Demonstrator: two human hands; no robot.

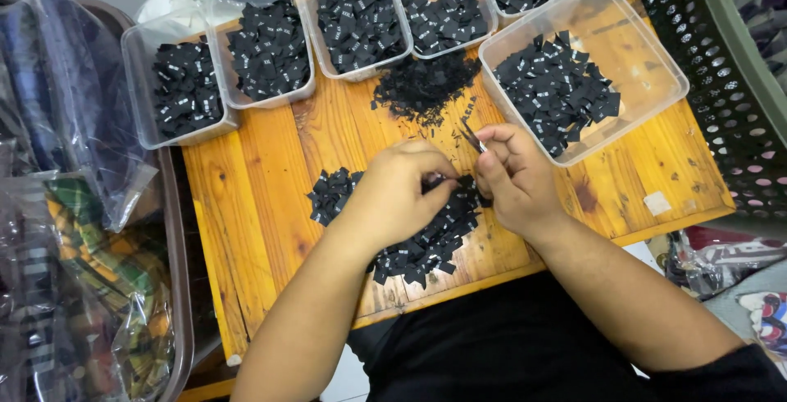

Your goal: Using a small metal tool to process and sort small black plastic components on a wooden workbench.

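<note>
Both hands, left hand (402, 193) and right hand (512, 174), pinched shut on small black labels (426, 238) above the pile; risk of slipped pieces scattering off the wooden board (254, 205).

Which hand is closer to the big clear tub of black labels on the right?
Right hand, just beside the tub's near corner. The left hand sits farther off, over the label pile.

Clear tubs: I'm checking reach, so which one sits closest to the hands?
The big tub at far right, tilted, just above the right hand; the others line the board's far edge.
</note>
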